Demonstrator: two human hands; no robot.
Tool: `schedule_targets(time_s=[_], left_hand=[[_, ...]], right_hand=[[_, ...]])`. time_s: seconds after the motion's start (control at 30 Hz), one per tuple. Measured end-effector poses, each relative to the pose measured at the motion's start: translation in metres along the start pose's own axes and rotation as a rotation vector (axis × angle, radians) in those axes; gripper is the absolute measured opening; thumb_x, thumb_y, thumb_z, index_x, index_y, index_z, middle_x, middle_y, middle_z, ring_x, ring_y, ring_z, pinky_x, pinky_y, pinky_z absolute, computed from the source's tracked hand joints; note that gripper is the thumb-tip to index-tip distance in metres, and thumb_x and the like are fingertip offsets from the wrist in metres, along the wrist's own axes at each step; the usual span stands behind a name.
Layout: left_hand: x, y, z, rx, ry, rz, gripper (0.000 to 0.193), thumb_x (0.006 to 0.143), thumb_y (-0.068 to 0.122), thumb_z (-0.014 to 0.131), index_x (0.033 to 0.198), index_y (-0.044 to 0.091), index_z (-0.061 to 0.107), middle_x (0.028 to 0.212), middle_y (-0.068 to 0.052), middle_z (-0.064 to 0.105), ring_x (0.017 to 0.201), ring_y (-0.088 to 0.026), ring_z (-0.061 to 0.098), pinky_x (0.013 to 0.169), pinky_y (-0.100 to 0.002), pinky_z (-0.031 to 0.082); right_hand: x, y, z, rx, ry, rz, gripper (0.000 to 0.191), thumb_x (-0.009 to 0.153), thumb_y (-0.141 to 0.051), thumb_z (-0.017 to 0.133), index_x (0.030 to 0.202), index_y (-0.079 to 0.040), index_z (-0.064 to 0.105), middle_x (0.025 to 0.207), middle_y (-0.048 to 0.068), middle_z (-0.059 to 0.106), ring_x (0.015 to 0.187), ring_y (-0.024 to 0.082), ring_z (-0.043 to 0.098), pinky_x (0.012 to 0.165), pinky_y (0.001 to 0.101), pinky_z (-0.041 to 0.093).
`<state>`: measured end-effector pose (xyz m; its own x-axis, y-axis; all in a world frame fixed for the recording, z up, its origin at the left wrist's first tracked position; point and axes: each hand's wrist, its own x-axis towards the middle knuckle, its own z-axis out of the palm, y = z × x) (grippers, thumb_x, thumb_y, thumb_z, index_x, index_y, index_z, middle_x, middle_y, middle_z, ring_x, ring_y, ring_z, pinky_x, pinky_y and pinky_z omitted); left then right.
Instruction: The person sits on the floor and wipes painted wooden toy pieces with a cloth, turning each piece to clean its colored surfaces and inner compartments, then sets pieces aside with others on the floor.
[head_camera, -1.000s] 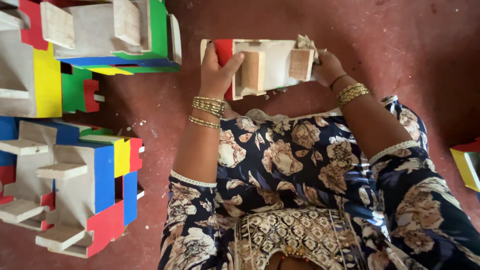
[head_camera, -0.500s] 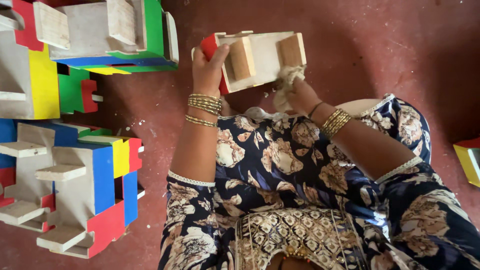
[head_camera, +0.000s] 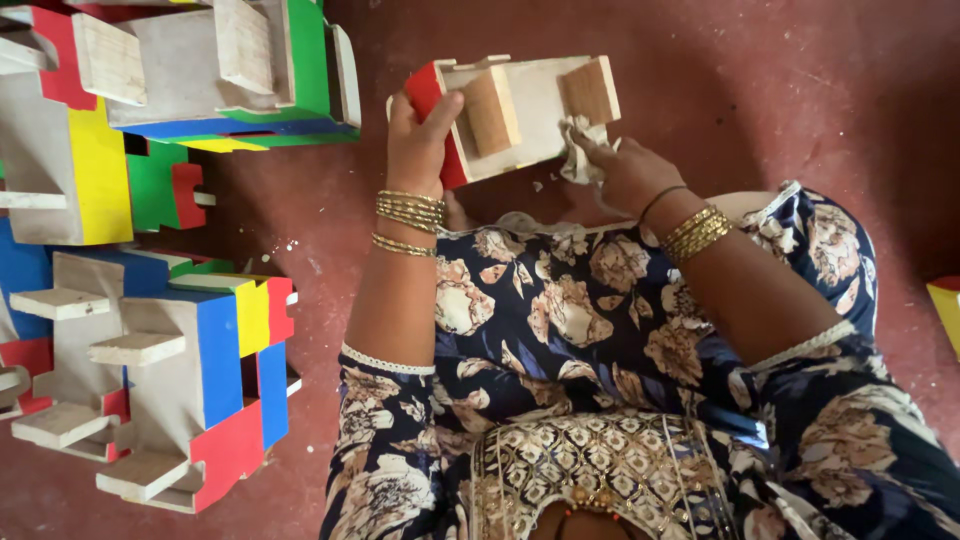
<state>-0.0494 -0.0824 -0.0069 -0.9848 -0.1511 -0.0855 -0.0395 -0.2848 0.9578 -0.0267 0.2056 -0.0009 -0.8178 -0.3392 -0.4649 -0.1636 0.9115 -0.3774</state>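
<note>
- Lowest in the frame, a dark floral garment and forearms with gold bangles reach up toward the work.
- The right hand has dropped from the piece's upper right corner to its lower edge, its grip closed on a crumpled pale cloth, pressed against the wood.
- The left hand has its grip closed around the red-painted end of the wooden toy piece, which now sits tilted at upper centre of the frame, over the red floor.
- This shift suggests wiping is moving along the bare underside.
- Far left, stacks of painted wooden pieces lie untouched.
</note>
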Motion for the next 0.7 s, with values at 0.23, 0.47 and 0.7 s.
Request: schedule_targets(time_s=[0.23,0.47,0.7], left_hand=[[-0.006,-0.005,0.001,0.149,-0.03,0.043,0.042,0.089,0.014,0.079,0.123,0.003,0.058,0.114,-0.006,0.068,0.101,-0.013,0.064,0.092,-0.032,0.055],[-0.006,-0.002,0.004,0.438,-0.152,0.296,0.052,0.09,0.014,0.079,0.134,0.002,0.053,0.12,-0.006,0.066,0.107,-0.015,0.064,0.097,-0.033,0.055],[-0.007,-0.002,0.004,0.438,-0.147,0.287,0.053,0.09,0.015,0.079,0.134,0.002,0.052,0.121,-0.006,0.068,0.108,-0.014,0.066,0.097,-0.032,0.057]], right_hand=[[0.039,0.095,0.016,-0.319,-0.22,0.233,0.042,0.094,-0.04,0.064,0.121,-0.01,0.077,0.121,0.02,0.071,0.112,0.036,0.071,0.093,0.0468,0.058],[0.076,0.144,0.022,0.217,0.708,-0.333,0.042,0.091,-0.017,0.073,0.132,-0.006,0.071,0.104,0.017,0.072,0.098,0.033,0.067,0.09,0.0425,0.054],[0.094,0.106,0.042,0.652,0.244,-0.096,0.032,0.093,-0.004,0.067,0.125,-0.001,0.063,0.105,0.015,0.07,0.092,0.022,0.067,0.075,0.0352,0.055]])
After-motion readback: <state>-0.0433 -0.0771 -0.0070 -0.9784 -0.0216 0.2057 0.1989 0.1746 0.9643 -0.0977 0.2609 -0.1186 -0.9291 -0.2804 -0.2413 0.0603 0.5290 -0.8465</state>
